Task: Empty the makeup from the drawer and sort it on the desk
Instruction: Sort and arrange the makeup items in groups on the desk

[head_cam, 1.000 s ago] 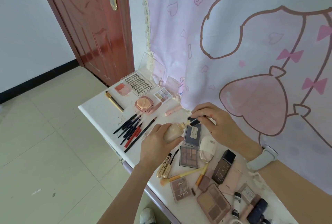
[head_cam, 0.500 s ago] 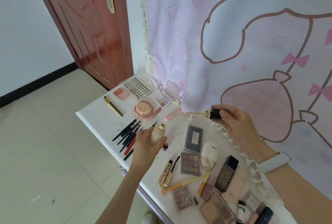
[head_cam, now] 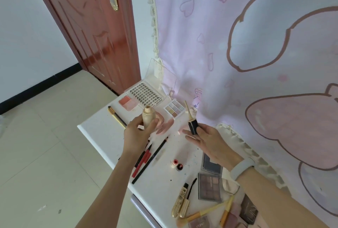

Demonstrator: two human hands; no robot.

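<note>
My left hand (head_cam: 136, 134) grips a beige foundation bottle (head_cam: 149, 118), upright and uncapped, above the desk's far end. My right hand (head_cam: 210, 143) holds the bottle's dark cap (head_cam: 193, 126) with its thin applicator wand (head_cam: 188, 109) pointing up, apart from the bottle. Makeup lies spread on the white desk (head_cam: 102, 129): black and red pencils (head_cam: 146, 160), a lash tray (head_cam: 144, 95), a pink blush (head_cam: 127, 102), a small eyeshadow palette (head_cam: 173, 108), a larger brown palette (head_cam: 209, 186) and a gold mascara (head_cam: 180, 200).
A pink cartoon curtain (head_cam: 256, 44) hangs right behind the desk, its hem on the surface. A red-brown door (head_cam: 95, 26) stands at the back left. Tiled floor (head_cam: 45, 154) lies to the left. A grey bar (head_cam: 144, 211) runs below the desk's front edge.
The cap with its wand came off the bottle. My left hand carried the bottle up and to the far left; my right hand turned the wand upright. The view tilted up.
</note>
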